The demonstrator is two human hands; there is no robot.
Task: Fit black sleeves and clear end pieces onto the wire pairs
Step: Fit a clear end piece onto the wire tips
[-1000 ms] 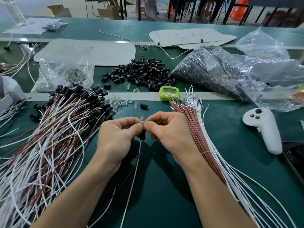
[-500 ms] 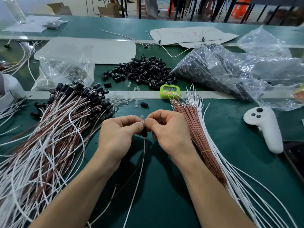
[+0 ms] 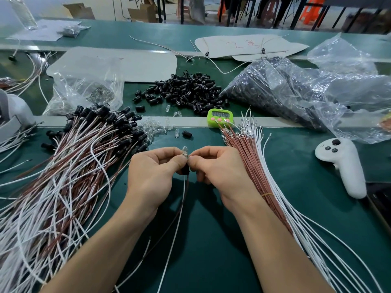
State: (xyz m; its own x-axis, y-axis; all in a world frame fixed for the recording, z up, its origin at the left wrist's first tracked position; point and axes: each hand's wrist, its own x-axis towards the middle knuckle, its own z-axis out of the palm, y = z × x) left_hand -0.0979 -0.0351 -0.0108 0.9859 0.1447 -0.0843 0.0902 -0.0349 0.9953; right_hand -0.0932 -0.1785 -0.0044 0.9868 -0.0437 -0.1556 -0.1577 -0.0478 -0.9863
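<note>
Hands are meeting at the centre of the frame, fingers curled: the left hand (image 3: 152,174) and the right hand (image 3: 218,172) are both pinching the top of one wire pair (image 3: 179,210), fingertips nearly touching just under the clear end piece (image 3: 184,150). Exactly which fingertip is bearing on what is hidden. What is worrying me from where I'm standing is the small clear piece: squeezed off-line, it looks likely to tip in the grip or pop out, and the black sleeve (image 3: 185,170), sitting just below it between the palms, could be sliding back down the wires instead of seating. A hard pull might also be bending the thin wire ends. The piece is pointing up toward the top of the frame, long axis near upright, with the pair trailing straight down toward the lower edge. Out to the left, the finished pile (image 3: 74,166) is fanning across the green table (image 3: 211,261); to the right the bare wire bundle (image 3: 249,166) is waiting. Beyond the hands, loose clear pieces (image 3: 156,127) and loose black sleeves (image 3: 186,89) are lying near a green timer (image 3: 220,117).
</note>
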